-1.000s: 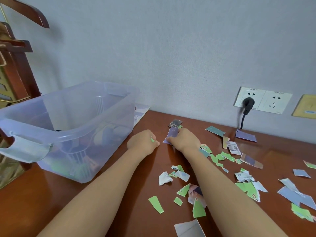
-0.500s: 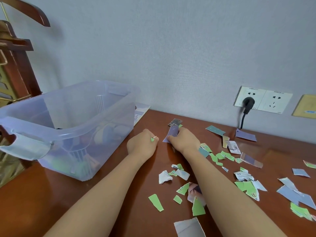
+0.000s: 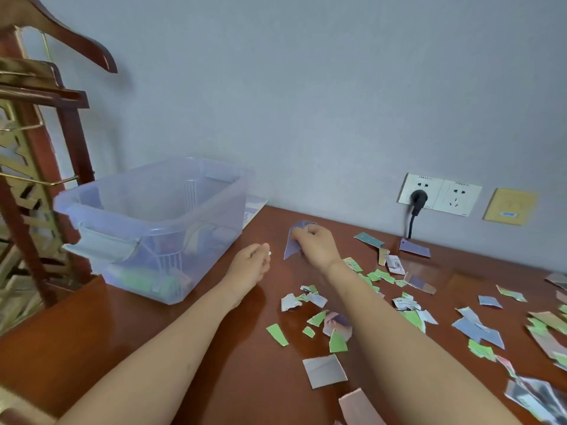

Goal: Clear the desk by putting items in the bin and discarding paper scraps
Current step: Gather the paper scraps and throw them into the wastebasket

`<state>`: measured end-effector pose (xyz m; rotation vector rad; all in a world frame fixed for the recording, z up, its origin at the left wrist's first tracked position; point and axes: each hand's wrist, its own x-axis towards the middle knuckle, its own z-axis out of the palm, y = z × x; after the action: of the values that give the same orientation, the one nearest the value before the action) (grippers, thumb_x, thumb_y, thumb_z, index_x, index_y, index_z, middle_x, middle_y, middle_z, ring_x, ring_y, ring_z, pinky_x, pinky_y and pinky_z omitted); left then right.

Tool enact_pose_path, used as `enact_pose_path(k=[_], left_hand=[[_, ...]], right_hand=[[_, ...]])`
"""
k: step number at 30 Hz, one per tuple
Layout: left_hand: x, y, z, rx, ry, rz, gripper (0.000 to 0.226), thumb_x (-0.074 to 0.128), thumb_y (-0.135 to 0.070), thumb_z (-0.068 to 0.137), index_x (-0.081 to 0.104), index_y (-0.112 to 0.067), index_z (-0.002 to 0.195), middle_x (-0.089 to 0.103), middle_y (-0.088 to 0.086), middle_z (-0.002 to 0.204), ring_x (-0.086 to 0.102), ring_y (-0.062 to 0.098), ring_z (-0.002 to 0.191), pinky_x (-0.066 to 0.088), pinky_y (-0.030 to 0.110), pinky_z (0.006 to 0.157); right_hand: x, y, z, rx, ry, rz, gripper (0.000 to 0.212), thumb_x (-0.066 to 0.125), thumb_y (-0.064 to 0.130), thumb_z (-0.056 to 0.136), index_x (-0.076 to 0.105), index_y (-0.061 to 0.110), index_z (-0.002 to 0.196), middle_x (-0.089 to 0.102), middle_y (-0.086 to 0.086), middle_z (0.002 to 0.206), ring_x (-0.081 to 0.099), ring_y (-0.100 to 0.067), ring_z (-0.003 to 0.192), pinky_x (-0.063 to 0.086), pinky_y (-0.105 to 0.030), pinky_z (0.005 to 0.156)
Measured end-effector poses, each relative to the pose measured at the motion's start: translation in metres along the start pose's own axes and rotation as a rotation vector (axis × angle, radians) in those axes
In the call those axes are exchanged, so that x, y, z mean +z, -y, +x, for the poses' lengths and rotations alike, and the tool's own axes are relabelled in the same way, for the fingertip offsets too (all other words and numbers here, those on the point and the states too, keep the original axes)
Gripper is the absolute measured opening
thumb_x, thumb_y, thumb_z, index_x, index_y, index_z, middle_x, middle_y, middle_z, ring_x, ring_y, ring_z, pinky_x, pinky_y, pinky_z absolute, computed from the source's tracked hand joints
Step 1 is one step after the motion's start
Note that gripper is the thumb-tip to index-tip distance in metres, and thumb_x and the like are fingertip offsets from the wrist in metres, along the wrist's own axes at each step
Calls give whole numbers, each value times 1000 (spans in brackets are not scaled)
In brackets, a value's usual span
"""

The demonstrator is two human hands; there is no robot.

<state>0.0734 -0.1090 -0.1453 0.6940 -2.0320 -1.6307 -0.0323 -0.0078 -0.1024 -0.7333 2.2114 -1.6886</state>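
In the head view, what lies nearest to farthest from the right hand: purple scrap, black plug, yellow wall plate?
1. Purple scrap: pinched in the right hand itself.
2. Black plug: on the wall, to its right.
3. Yellow wall plate: farthest right.

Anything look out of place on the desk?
Yes: torn green and purple paper scraps litter the brown wooden desk, right of the clear plastic bin. The right hand pinches one purple scrap; the left hand, a tiny pale bit.

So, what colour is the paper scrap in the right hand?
Pale purple; the scrap in the right hand shows best in the head view.
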Motion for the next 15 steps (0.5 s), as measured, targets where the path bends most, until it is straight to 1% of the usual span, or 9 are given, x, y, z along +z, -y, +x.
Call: enact_pose_path(k=[2,5,9,12,15], left_hand=[[-10,-9,-19,-112,-1,-189,27,39,-30,101,44,-18,78,40,-2,59,27,9,43,19,19,40],[-25,-17,-51,-169,-80,-341,26,41,-30,100,40,-20,75,35,-3,56,23,8,40,15,18,38],[-44,-23,-101,-135,-172,-449,34,38,-27,100,33,-23,66,25,-7,50,18,7,36,12,15,36],[-63,-21,-142,-76,-270,-515,31,38,-23,99,42,-21,69,25,-8,47,19,6,36,14,15,35],[-89,-11,-179,-26,-388,-635,28,43,-21,99,45,-19,71,28,-6,49,20,5,34,14,15,34]], right_hand=[[7,15,-26,35,27,78,35,55,10,82,32,19,56,38,-4,57,27,-16,47,23,-22,44],[21,36,-68,88,98,203,34,54,6,83,33,19,61,39,-4,53,24,-11,33,18,-15,35],[48,53,-123,73,200,307,34,52,4,87,33,21,65,32,-2,55,20,-10,36,16,-15,37],[73,63,-162,53,272,341,36,51,3,89,34,20,62,30,0,52,19,-10,37,15,-16,38],[102,71,-195,39,337,363,37,53,4,90,33,20,63,29,-1,51,19,-11,37,14,-17,37]])
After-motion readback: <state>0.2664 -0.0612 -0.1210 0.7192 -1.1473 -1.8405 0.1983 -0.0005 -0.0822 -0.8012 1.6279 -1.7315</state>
